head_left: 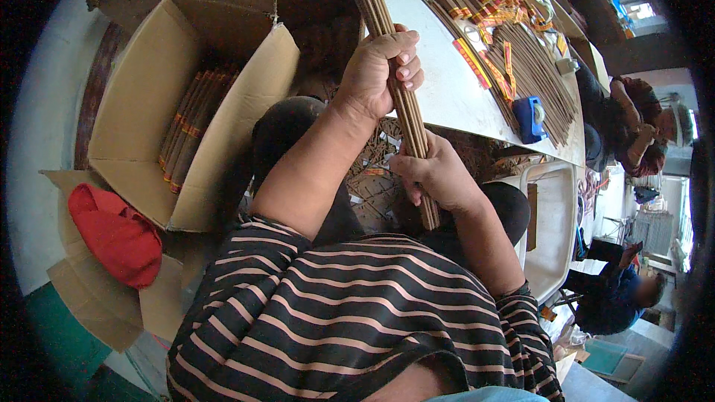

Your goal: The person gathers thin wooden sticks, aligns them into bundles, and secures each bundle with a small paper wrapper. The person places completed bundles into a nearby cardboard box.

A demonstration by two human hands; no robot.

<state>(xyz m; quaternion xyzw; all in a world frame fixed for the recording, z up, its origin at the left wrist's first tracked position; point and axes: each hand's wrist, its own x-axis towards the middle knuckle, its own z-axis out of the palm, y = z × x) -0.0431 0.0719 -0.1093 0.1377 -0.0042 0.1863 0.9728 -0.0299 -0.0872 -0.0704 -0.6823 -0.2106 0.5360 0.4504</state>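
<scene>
A bundle of thin brown incense sticks slants in front of me over my lap, its upper end leaning left. My left hand is wrapped round its upper half, thumb across the front. Lower down, my right hand grips the same bundle near its bottom end, which sticks out below the fingers. No band shows on the visible part of this bundle. On the white table to the right lie more loose sticks and red-and-yellow paper bands.
At left stands an open cardboard box holding banded bundles; a red cloth lies in front of it. A blue tape dispenser sits at the table edge. A white tub is at right. Other people sit further right.
</scene>
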